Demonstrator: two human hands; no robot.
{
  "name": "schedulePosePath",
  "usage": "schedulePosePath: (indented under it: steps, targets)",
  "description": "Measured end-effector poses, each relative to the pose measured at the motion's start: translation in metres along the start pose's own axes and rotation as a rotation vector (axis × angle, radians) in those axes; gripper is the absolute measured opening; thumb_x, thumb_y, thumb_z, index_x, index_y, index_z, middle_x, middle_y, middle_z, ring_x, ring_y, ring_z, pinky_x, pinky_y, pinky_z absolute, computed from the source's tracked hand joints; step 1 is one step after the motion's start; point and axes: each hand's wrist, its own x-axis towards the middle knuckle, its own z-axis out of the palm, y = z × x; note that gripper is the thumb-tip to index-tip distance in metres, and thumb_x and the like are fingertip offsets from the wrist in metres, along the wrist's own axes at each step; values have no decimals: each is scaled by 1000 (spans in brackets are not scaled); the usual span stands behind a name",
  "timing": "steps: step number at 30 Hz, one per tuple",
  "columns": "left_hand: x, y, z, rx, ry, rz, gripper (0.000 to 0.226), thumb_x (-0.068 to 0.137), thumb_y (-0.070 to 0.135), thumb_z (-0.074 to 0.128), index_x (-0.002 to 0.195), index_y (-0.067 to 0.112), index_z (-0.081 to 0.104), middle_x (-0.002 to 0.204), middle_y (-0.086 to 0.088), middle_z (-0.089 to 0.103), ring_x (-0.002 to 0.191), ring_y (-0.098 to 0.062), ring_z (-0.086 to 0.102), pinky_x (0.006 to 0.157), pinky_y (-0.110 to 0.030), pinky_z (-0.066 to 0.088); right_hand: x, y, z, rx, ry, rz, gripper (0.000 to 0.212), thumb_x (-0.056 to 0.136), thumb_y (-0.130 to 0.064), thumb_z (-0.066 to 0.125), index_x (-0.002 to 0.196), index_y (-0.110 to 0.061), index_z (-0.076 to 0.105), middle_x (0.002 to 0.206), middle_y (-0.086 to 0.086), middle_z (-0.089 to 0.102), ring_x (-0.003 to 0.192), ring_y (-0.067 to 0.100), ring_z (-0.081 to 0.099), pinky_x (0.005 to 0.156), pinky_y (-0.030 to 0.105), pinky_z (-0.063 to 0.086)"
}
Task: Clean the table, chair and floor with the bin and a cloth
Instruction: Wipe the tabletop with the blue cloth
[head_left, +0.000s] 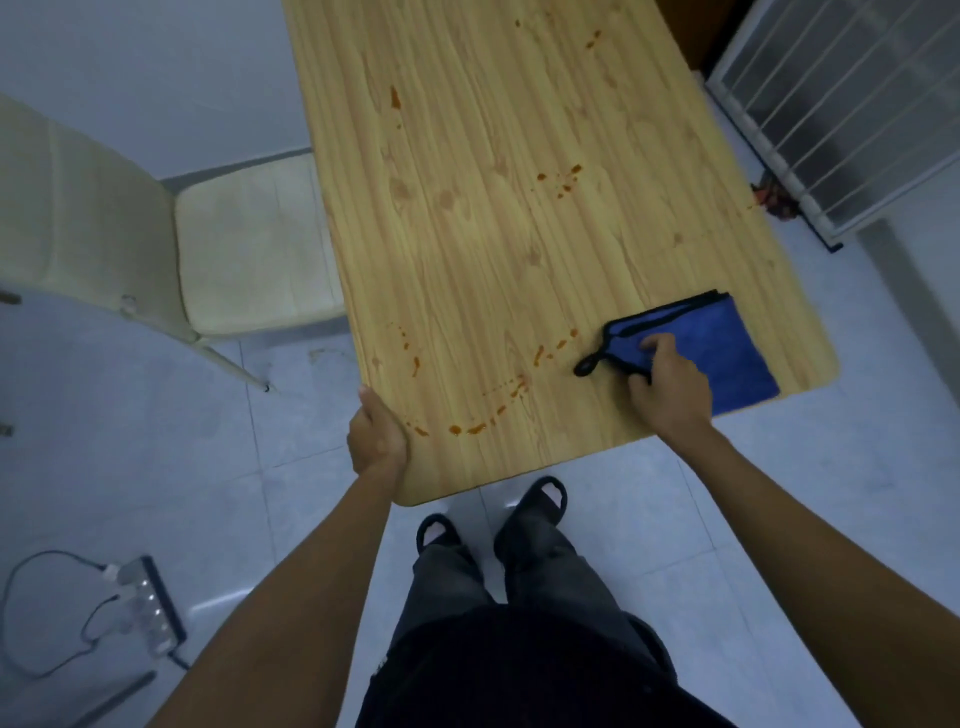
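Head view: left hand (376, 441) grips counter (467, 234) edge, right hand (670, 382) clutches blue cloth (727, 348); best drag it flat leftward across orange sauce streaks (478, 427).

- A wood-grain table (519, 234) with rounded corners ran from near to far.
- A folded blue cloth (727, 343) with black trim lay flat on the table by its near right corner.
- A curved trail of red-orange stains (478, 428) marked the top along the near edge, just left of the cloth.
- More red-orange spots (563, 179) dotted the middle right, and a streak (395, 97) sat farther off, left of centre.
- The pale tiled floor (675, 519) carried a cream chair (249, 249) at the left, a power strip (150, 603) at the near left, and reddish scraps (774, 195) at the far right.
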Motion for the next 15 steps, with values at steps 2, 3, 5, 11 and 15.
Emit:
schedulePosePath:
  steps: [2, 3, 5, 11, 15]
  targets:
    - [-2, 1, -1, 17, 3, -1, 69, 100, 52, 11, 130, 5, 52, 131, -20, 54, 121, -37, 49, 102, -47, 36, -6, -8, -4, 155, -30, -21, 36, 85, -12, 57, 119, -9, 45, 101, 5, 59, 82, 25, 57, 66, 28, 34]
    - [-2, 2, -2, 23, -3, -3, 68, 100, 51, 11, 130, 5, 52, 132, -20, 53, 121, -37, 49, 103, -47, 35, -6, -12, -7, 262, -36, 8, 35, 85, -12, 58, 118, -10, 47, 101, 2, 56, 79, 19, 54, 67, 27, 34]
    - [-4, 3, -3, 22, -16, -1, 68, 100, 51, 11, 132, 6, 51, 133, -20, 52, 123, -37, 48, 104, -47, 34, -1, -15, -17, 489, -64, 134, 29, 86, -12, 58, 113, -15, 49, 102, 1, 55, 72, 12, 52, 65, 26, 37]
    - [5, -3, -3, 29, -20, 17, 67, 100, 50, 11, 138, 6, 45, 138, -20, 48, 127, -37, 44, 107, -46, 31, 23, 22, -60, 765, 20, 435, 31, 80, -3, 57, 109, -13, 50, 96, 12, 56, 66, 13, 57, 52, 20, 47]
    - [8, -6, 0, 44, -10, 33, 67, 100, 50, 11, 138, 6, 45, 139, -21, 48, 127, -38, 44, 107, -47, 31, 30, 65, -69, 342, 62, 353, 57, 79, -6, 65, 130, -4, 41, 123, 20, 54, 110, 35, 53, 85, 41, 45]
